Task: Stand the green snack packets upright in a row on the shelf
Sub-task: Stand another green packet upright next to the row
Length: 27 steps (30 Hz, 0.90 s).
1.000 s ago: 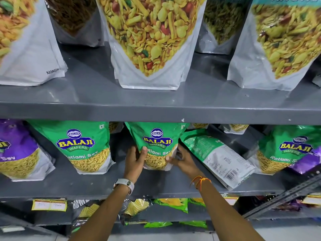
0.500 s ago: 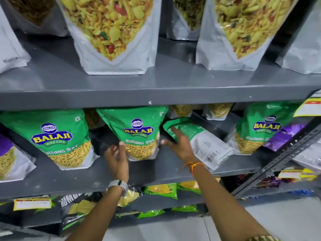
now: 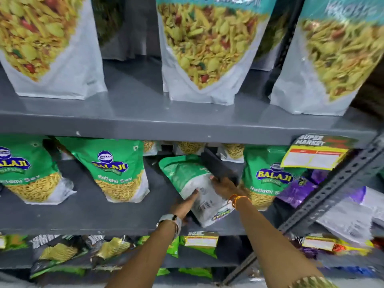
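On the middle grey shelf (image 3: 87, 213) three green Balaji packets stand upright: one at the far left (image 3: 27, 175), one left of centre (image 3: 118, 169), one on the right (image 3: 268, 175). Between them a fourth green packet (image 3: 187, 173) lies tilted, its white back side facing me. My left hand (image 3: 186, 203) grips its lower left edge. My right hand (image 3: 223, 185) holds its right edge, fingers on the white back. More packets stand behind, mostly hidden.
Large white namkeen pouches (image 3: 205, 59) fill the upper shelf. Purple packets (image 3: 297, 192) and a slanted metal upright (image 3: 332, 183) lie at the right. A yellow price tag (image 3: 315, 156) hangs from the upper shelf edge. Chip packets (image 3: 62, 252) sit on the lower shelf.
Both hands left the centre upright packet and moved right onto the tilted, back-facing packet, now gripping it. The camera has swung to the right.
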### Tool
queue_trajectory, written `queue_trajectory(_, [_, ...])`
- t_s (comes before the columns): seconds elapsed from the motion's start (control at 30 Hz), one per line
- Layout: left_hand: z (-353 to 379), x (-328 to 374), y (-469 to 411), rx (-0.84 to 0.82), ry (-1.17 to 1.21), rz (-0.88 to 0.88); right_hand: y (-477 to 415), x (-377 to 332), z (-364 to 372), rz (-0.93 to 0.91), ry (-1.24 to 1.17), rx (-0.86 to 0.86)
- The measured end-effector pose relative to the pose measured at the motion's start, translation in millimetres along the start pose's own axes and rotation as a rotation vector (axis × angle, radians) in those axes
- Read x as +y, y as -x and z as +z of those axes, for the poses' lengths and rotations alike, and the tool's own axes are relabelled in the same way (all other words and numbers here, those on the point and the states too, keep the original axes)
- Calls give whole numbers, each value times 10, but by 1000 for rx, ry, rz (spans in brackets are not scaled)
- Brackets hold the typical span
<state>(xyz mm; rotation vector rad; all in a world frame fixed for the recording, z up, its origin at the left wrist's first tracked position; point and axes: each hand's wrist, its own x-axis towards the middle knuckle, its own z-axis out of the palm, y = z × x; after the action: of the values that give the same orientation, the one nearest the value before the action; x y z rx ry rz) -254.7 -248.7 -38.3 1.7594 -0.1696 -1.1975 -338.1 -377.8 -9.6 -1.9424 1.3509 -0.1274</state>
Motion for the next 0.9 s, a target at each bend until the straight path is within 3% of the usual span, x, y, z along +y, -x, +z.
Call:
queue_trajectory(0.2, [86, -2, 36, 8, 83, 10, -17, 80, 5, -123, -194, 15])
queue_trajectory(0.3, [-44, 72, 18, 27, 58, 148, -5, 24, 10, -156, -354, 54])
queue_trajectory(0.53, [-479, 479, -50, -2, -69, 498, 115, -226, -102, -260, -715, -50])
queue_trajectory(0.9, [-714, 270, -499, -55, -208, 548, 184, -18, 218, -368, -687, 78])
